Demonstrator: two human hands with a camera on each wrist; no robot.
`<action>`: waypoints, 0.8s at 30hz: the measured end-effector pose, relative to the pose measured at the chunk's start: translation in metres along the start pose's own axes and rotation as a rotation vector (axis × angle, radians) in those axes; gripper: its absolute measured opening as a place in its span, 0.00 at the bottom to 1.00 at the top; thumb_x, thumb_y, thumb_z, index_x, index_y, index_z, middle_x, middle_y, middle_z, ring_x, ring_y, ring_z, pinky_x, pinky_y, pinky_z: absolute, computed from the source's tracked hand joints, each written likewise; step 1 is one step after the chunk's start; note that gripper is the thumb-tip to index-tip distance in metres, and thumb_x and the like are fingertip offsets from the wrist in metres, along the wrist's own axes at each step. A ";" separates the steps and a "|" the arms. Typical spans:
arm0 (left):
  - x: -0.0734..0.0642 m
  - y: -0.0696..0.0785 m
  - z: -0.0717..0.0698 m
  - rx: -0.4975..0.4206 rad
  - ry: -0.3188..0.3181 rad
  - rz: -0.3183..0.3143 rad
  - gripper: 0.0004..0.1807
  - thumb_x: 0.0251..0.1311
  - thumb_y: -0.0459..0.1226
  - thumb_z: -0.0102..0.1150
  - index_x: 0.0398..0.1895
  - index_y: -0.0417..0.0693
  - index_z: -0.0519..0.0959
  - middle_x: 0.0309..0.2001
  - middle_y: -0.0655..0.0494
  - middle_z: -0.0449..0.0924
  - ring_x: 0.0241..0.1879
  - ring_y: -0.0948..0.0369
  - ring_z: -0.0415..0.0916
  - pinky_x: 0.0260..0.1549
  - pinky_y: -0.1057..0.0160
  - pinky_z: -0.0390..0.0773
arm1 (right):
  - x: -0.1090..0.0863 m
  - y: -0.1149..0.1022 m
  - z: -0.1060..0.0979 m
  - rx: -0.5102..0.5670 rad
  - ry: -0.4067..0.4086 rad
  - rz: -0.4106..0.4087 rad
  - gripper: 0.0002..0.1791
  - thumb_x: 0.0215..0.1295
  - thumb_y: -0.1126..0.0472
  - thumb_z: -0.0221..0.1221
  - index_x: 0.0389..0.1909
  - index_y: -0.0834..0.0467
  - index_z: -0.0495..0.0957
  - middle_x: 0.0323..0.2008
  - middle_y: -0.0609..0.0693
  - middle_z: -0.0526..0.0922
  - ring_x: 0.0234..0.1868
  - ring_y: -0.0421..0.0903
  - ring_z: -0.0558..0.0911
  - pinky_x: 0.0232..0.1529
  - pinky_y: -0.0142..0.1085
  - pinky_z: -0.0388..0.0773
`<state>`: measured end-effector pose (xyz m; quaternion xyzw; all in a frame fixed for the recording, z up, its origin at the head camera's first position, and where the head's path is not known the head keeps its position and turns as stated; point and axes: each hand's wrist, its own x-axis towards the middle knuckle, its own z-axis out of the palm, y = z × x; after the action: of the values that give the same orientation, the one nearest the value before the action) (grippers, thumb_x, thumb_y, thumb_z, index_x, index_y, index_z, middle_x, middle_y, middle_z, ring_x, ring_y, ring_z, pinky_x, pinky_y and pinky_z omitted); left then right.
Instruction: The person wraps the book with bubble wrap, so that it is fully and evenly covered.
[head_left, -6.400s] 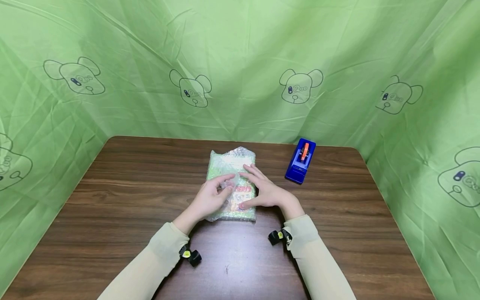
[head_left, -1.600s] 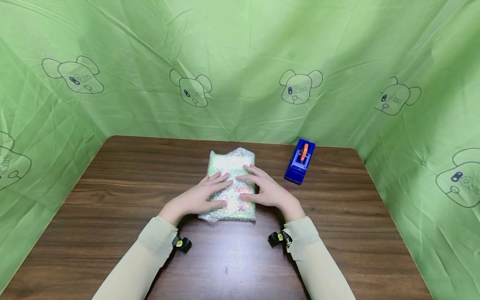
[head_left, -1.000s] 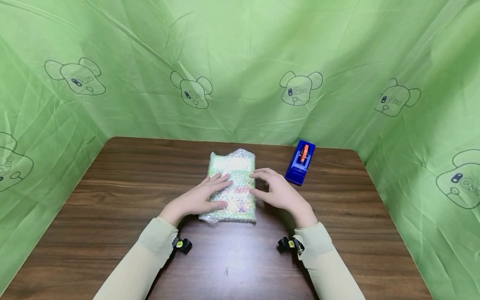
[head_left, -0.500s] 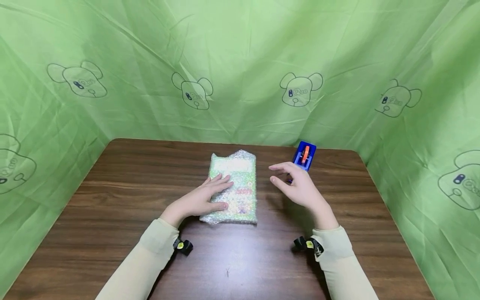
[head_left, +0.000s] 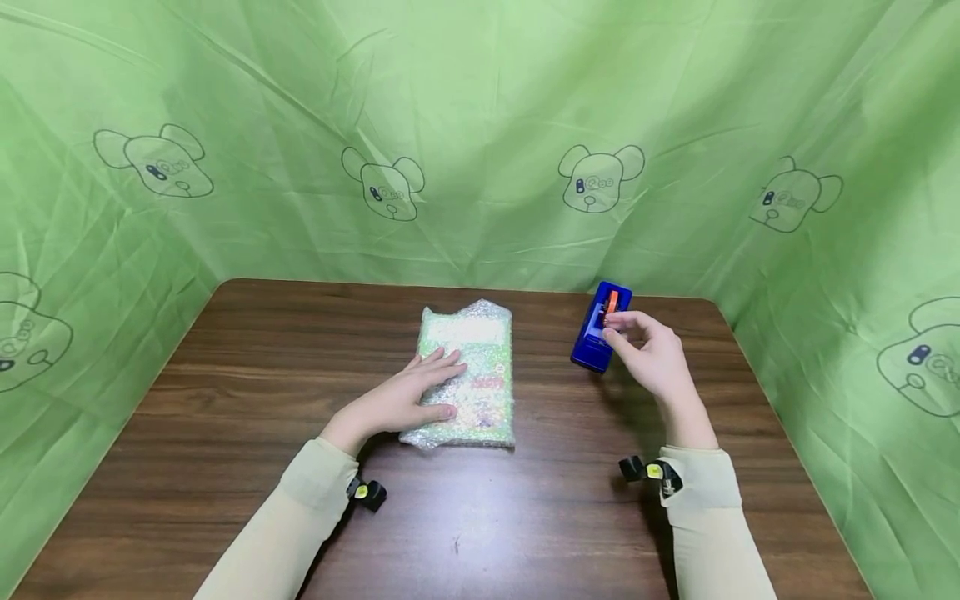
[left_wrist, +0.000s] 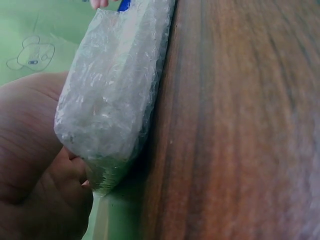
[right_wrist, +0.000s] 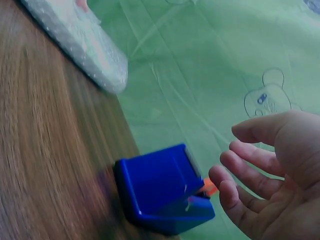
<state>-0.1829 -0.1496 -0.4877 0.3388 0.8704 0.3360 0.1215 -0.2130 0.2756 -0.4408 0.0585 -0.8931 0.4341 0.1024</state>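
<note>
A flat package (head_left: 487, 404) in bubble wrap, with a green and white printed face showing through, lies mid-table. Spread fingers of my left hand (head_left: 401, 400) rest on its left side; in the left wrist view the thumb side of that hand (left_wrist: 25, 130) is beside the wrapped edge. Farther right stands a blue tape dispenser (head_left: 590, 353) with an orange tape core (head_left: 612, 303). My right hand (head_left: 660, 358) is at the dispenser's right side, fingertips overlapping it in the head view. The right wrist view shows its fingers loosely bent and apart, holding nothing, beside the dispenser (right_wrist: 160, 185).
The dark wood-grain table (head_left: 262, 358) has a green cloth (head_left: 487, 125) with printed bear heads hanging around its back and sides. Black wrist cameras (head_left: 371, 495) are strapped at both pale sleeves (head_left: 712, 500).
My right hand has left the package and moved right to the tape dispenser. My left hand, earlier pinching near the middle of the wrap, now lies on the package's left side.
</note>
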 end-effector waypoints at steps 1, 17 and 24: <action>0.000 0.000 0.000 0.000 0.000 0.001 0.41 0.77 0.47 0.67 0.86 0.44 0.63 0.88 0.45 0.52 0.88 0.43 0.40 0.85 0.36 0.36 | 0.000 0.003 -0.001 -0.001 0.003 0.016 0.18 0.78 0.54 0.67 0.60 0.60 0.86 0.51 0.56 0.91 0.44 0.41 0.84 0.43 0.27 0.78; 0.000 -0.002 0.001 -0.001 0.000 -0.004 0.42 0.76 0.47 0.68 0.86 0.46 0.63 0.88 0.48 0.52 0.88 0.45 0.40 0.85 0.38 0.36 | -0.001 0.014 0.002 0.013 0.054 0.208 0.22 0.77 0.49 0.67 0.59 0.62 0.87 0.51 0.61 0.90 0.40 0.37 0.82 0.40 0.28 0.77; -0.001 -0.002 0.001 -0.004 -0.001 -0.005 0.42 0.77 0.48 0.67 0.87 0.47 0.63 0.88 0.49 0.51 0.88 0.46 0.39 0.85 0.38 0.37 | 0.000 0.018 0.010 0.020 0.027 0.250 0.24 0.77 0.45 0.68 0.59 0.61 0.87 0.51 0.58 0.90 0.41 0.37 0.83 0.42 0.28 0.78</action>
<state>-0.1829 -0.1511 -0.4901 0.3367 0.8704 0.3372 0.1236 -0.2177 0.2793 -0.4606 -0.0582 -0.8877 0.4530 0.0588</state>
